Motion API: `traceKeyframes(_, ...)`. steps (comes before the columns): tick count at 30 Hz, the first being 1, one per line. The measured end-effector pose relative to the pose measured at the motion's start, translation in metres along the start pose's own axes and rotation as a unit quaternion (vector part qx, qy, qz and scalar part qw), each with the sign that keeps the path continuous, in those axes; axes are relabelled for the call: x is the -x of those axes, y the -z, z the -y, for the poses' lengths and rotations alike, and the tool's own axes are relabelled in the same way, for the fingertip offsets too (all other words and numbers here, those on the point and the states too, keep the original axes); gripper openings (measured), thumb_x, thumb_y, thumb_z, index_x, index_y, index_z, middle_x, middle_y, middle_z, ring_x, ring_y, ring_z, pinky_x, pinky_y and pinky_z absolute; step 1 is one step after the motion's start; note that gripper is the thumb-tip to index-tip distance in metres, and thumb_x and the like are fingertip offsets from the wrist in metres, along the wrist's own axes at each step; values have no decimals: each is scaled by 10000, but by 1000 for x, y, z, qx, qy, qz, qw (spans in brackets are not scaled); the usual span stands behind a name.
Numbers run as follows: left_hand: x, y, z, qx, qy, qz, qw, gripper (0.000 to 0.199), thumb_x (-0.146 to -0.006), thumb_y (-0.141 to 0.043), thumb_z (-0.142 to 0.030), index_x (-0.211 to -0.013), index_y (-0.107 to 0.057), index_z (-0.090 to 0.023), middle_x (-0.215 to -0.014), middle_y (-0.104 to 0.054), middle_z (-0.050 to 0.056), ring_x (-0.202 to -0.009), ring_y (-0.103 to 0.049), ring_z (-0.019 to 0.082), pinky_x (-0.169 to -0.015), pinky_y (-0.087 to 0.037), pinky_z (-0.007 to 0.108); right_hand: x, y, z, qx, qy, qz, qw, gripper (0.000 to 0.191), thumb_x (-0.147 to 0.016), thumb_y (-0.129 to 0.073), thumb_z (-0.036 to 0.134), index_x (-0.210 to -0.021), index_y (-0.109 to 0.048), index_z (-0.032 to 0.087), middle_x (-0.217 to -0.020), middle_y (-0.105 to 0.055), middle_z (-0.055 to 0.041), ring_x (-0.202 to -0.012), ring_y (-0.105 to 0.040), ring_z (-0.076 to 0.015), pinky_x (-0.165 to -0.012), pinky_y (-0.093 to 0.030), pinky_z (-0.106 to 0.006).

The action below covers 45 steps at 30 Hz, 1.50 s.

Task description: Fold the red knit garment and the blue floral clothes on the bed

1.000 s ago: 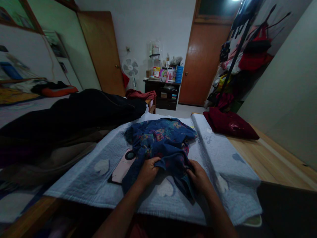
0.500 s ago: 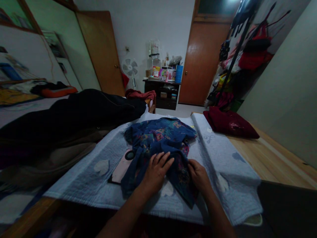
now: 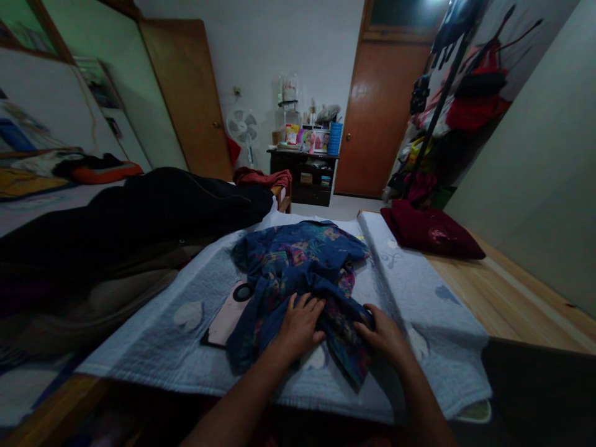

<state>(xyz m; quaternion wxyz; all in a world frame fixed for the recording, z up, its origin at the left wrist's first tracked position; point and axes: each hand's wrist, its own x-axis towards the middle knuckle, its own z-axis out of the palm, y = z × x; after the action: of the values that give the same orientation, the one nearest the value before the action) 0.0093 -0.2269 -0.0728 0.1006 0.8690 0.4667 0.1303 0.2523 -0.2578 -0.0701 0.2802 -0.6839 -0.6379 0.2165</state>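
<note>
A blue patterned garment (image 3: 298,254) lies spread and wrinkled on the pale blue quilted cover (image 3: 153,347). My left hand (image 3: 300,326) rests on its lower middle part, fingers a little apart and palm down. At the garment's lower right edge is my right hand (image 3: 379,332), its thumb and fingers apart and touching the cloth. A pink flat object with a dark ring (image 3: 225,320) sticks out from under the garment's left side.
Dark clothing (image 3: 139,211) is heaped on the left. A dark red folded cloth (image 3: 431,230) lies at the right on a wooden board (image 3: 470,276). Farther back stand a fan (image 3: 243,127) and a dark cabinet (image 3: 298,180).
My right hand has opened from its pinch on the garment's right edge, its fingers now spread. My left hand has shifted slightly down, and the cloth by both hands lies a little flatter.
</note>
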Motion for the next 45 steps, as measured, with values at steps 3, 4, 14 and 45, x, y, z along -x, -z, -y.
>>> traceKeyframes(3, -1, 0, -2, 2, 13, -7, 1000, 582, -871, -542, -455, -1403, -429, -246, -1423, -513, 63, -1364, -348, 291, -1159, -124, 563, 2, 1, 1, -78, -9, 47, 996, 444, -786, -577, 395, -1178, -594, 186, -1053, -691, -92, -955, -641, -261, -868, -486, -390)
traceKeyframes(4, -2, 1, -2, 5, 18, -7, 1000, 567, -888, -513, -453, -1408, -423, -247, -1420, -517, 63, -1359, -355, 288, -1157, -126, 565, 2, 1, 3, -113, -2, 41, 993, 443, -793, -569, 380, -1194, -584, 191, -1076, -688, -83, -975, -638, -252, -882, -482, -383)
traceKeyframes(14, -5, 7, -12, 26, 29, 65, 997, 1327, -491, -766, -666, -1541, -49, -286, -1453, -418, 144, -1387, -270, 437, -1111, -62, 678, 0, 9, 35, -462, -57, 2, 885, 477, -763, -666, 402, -1208, -610, 242, -1197, -665, -60, -1025, -636, -252, -882, -497, -383)
traceKeyframes(45, 2, 56, -19, 265, -6, -79, 961, 229, -922, -482, -231, -1096, -631, -240, -1050, -706, 20, -980, -653, 176, -871, -474, 275, -2, 15, 10, -192, 90, -73, 975, 217, -835, -527, 354, -949, -648, 215, -1015, -656, -55, -965, -602, -219, -891, -471, -358)
